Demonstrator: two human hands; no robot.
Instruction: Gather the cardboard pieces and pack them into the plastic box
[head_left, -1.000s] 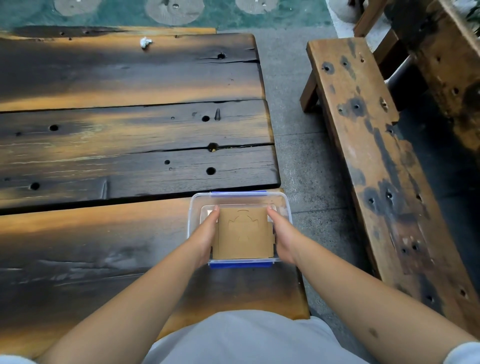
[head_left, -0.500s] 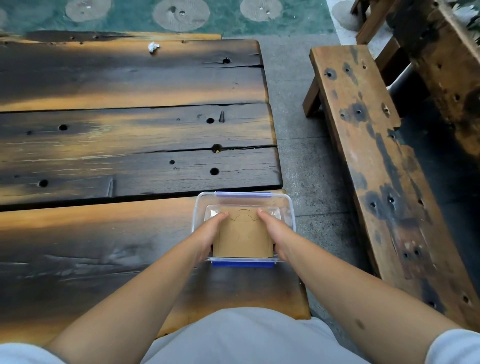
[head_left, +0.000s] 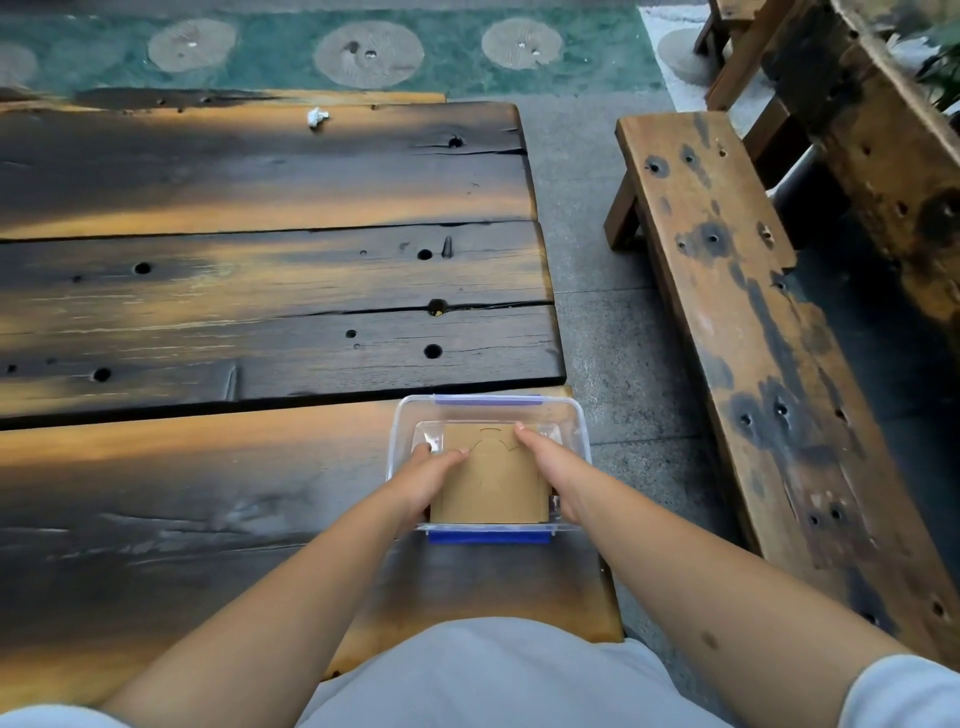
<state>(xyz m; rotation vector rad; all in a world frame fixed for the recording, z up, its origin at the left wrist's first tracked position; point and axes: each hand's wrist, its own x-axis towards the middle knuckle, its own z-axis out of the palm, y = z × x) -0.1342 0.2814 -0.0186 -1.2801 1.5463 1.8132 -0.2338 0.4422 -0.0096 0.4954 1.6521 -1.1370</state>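
A clear plastic box (head_left: 574, 415) with blue clips stands near the right end of the nearest table plank. Inside it lies a brown cardboard piece (head_left: 493, 480) with a cut outline on its face; whether more pieces lie beneath it I cannot tell. My left hand (head_left: 426, 475) rests on the cardboard's left side, fingers flat on its top. Along the cardboard's right edge lies my right hand (head_left: 550, 465), fingertips reaching the far corner. Both hands are inside the box, pressing on the cardboard.
The dark wooden table (head_left: 260, 291) is made of long planks with holes and gaps. A small white crumpled scrap (head_left: 318, 117) lies on the far plank. A wooden bench (head_left: 753, 332) runs along the right, across a strip of stone floor.
Both hands have slid inward over the top of the cardboard, which now sits lower and flatter in the box. The view has shifted slightly.
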